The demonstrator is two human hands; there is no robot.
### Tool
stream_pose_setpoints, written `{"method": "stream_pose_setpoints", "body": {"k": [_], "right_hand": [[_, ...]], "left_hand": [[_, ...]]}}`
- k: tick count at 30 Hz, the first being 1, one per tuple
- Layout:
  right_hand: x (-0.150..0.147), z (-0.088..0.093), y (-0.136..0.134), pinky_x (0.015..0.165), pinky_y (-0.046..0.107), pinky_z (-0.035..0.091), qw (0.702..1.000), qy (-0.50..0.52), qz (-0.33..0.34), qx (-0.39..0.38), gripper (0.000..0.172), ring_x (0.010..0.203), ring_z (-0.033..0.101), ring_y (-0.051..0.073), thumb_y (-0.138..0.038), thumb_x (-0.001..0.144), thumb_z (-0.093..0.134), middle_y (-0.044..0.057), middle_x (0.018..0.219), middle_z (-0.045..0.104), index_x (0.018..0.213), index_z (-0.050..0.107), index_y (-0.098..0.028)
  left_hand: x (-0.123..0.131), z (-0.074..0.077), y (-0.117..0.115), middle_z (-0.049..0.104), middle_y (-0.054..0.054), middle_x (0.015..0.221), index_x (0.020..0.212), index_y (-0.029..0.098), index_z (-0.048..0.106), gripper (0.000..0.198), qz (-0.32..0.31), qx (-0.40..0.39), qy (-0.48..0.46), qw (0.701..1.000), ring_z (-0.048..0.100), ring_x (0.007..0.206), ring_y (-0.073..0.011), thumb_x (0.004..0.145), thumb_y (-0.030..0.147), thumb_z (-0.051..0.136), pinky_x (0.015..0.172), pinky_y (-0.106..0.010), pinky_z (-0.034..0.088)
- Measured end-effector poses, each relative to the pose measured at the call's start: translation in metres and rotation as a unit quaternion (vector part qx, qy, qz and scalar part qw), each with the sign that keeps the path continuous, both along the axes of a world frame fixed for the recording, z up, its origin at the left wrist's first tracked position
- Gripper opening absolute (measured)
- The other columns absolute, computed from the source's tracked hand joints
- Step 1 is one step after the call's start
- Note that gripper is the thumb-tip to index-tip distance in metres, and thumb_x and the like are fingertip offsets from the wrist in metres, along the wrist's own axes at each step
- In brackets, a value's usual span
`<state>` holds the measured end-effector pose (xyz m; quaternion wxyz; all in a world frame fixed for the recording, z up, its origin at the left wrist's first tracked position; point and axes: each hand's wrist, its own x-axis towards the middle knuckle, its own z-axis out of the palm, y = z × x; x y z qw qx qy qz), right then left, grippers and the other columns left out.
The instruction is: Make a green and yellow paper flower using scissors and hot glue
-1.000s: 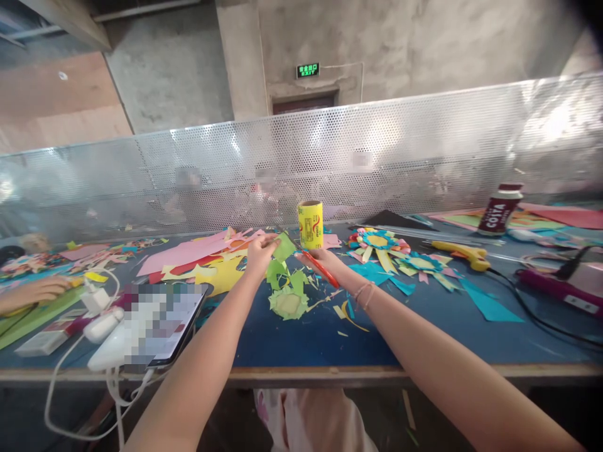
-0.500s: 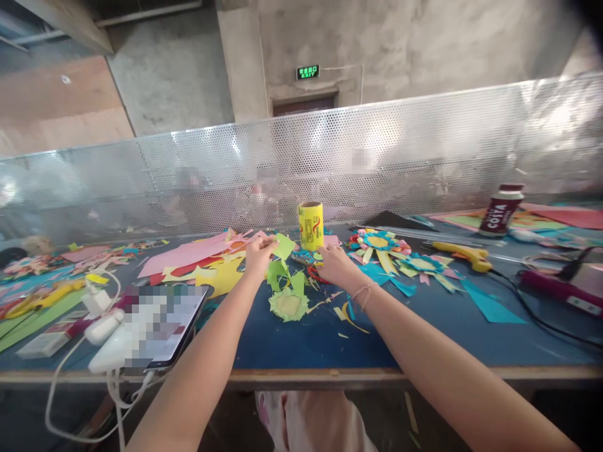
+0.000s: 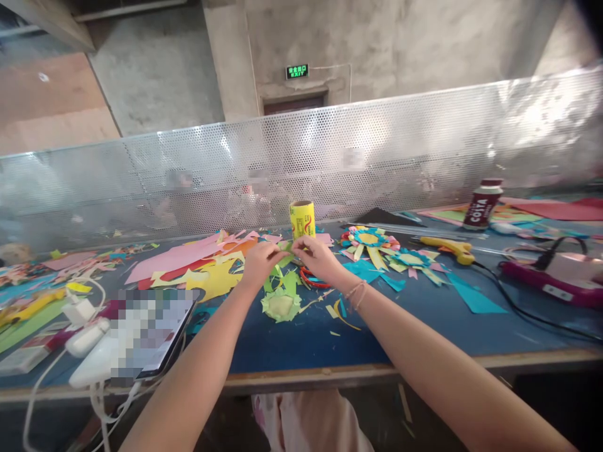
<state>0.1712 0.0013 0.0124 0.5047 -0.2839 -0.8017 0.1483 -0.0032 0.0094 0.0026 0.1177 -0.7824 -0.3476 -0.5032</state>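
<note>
One light-green paper rosette [image 3: 281, 306] lies nearest the person, low centre of the frame on the dark blue tabletop [image 3: 306, 351], its two-toned green tails pointing away, up toward the hands. To the lower left sits one flat dark-edged screen [image 3: 162, 345]. Just under the right wrist rests one red looped handle [image 3: 315, 280], apparently of scissors, touched by neither hand as far as I can see.

What matters is mid-frame: one small piece of green paper [image 3: 285, 247] sits right between the two sets of fingertips, just beyond the rosette. It shows almost edge-on, its visible length seeming to run crosswise, though fingers hide much of it. The left hand [image 3: 264, 260] pinches its left end; the right hand [image 3: 318, 256] has its fingers drawn narrow at the other end and seems to pinch it too. Neither hand is the nearer.

Behind them stands one upright yellow printed cylinder [image 3: 302, 220]. Farther right are two blue-petalled paper rosettes [image 3: 370, 239], one yellow-bodied glue gun [image 3: 450, 247] and one dark-red bottle [image 3: 483, 206]. Past the silvery perforated screen [image 3: 301, 150], one green-lit exit sign [image 3: 297, 71] hangs at upper centre.
</note>
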Motion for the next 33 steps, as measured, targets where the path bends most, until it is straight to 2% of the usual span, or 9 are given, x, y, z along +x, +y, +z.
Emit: {"method": "stream_pose_setpoints", "body": {"k": [8, 13, 22, 33], "right_hand": [[0.004, 0.003, 0.0, 0.065, 0.027, 0.044, 0.992, -0.003, 0.095, -0.088, 0.009, 0.07, 0.052, 0.012, -0.026, 0.078, 0.05, 0.001, 0.074, 0.056, 0.076, 0.052, -0.018], [0.006, 0.004, -0.001, 0.065, 0.027, 0.045, 0.989, -0.022, 0.101, -0.107, 0.006, 0.071, 0.054, 0.012, -0.023, 0.078, 0.05, 0.001, 0.075, 0.058, 0.075, 0.053, -0.019], [0.007, 0.002, 0.003, 0.065, 0.026, 0.042, 0.991, -0.039, 0.094, -0.088, 0.007, 0.071, 0.052, 0.012, -0.023, 0.077, 0.05, 0.001, 0.077, 0.057, 0.076, 0.054, -0.018], [0.011, 0.011, -0.005, 0.063, 0.026, 0.042, 0.99, -0.077, 0.092, -0.074, 0.008, 0.067, 0.05, 0.011, -0.022, 0.078, 0.05, 0.0, 0.071, 0.056, 0.072, 0.055, -0.018]], "left_hand": [[-0.006, -0.002, 0.004, 0.053, 0.0, 0.056, 0.061, 0.017, 0.052, 0.034, 0.014, 0.123, 0.091, 0.988, 0.047, 0.06, -0.0126, 0.084, 0.042, 0.046, 0.058, -0.026, 0.036], [-0.009, -0.001, 0.005, 0.051, 0.0, 0.055, 0.059, 0.017, 0.052, 0.038, 0.022, 0.153, 0.116, 0.981, 0.046, 0.059, -0.0125, 0.084, 0.044, 0.044, 0.057, -0.026, 0.035], [-0.01, -0.001, 0.004, 0.049, -0.001, 0.055, 0.059, 0.016, 0.052, 0.039, 0.027, 0.166, 0.125, 0.978, 0.045, 0.058, -0.0125, 0.084, 0.045, 0.043, 0.056, -0.026, 0.034], [-0.009, -0.001, 0.004, 0.049, -0.001, 0.055, 0.059, 0.017, 0.055, 0.044, 0.025, 0.103, 0.133, 0.985, 0.046, 0.059, -0.0137, 0.085, 0.049, 0.039, 0.058, -0.027, 0.034]]}}
